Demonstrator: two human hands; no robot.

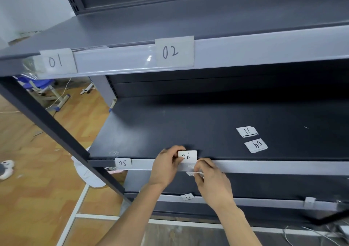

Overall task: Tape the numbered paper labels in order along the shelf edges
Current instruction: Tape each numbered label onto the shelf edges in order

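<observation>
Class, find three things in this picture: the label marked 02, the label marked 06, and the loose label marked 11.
label 02 (174,51): head view, on its written digits, top shelf edge.
label 06 (187,157): head view, on its number, between the hands.
label 11 (247,131): head view, on its centre, lying on the shelf.

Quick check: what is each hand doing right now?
Left hand: pinching the 06 label at its left edge.
Right hand: fingers closed at the label's lower edge.
</observation>
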